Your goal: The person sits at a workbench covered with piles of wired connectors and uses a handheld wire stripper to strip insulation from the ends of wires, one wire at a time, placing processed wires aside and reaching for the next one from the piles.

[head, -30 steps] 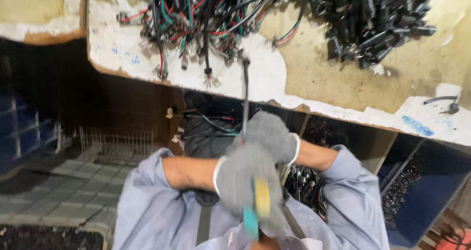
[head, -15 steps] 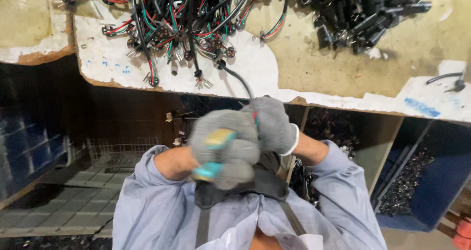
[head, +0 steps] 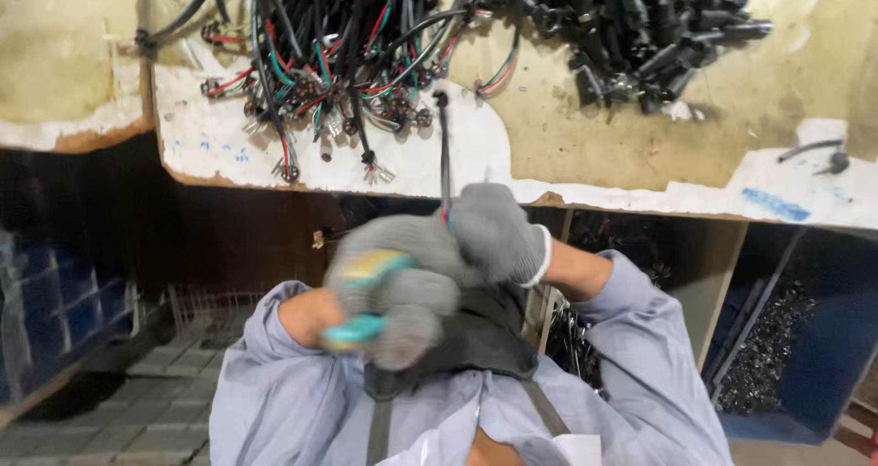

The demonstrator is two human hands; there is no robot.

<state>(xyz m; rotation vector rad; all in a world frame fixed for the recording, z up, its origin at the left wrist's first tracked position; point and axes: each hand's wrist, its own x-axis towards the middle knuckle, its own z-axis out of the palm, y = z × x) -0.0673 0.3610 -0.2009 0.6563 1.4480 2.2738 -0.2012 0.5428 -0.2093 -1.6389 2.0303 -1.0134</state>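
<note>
My left hand [head: 395,283], in a grey glove, grips a pliers-like tool with teal and yellow handles [head: 358,327]; it is blurred by motion. Touching it on the right, my gloved right hand [head: 498,233] pinches a short black cable [head: 444,146] that stands up over the workbench edge. Red and green wire shows where the cable meets my fingers. The tool's jaws are hidden between the two hands. Both hands hover just in front of the worn workbench [head: 640,150].
A tangle of black cables with red and green wires [head: 338,54] lies on the bench behind the hands. A heap of black connectors [head: 640,27] sits to its right. A blue bin with dark scraps [head: 805,347] stands under the bench at right.
The left hand with the tool has swung from below the right hand up to its left side. The cable, bent half a second ago, stands straight again.
</note>
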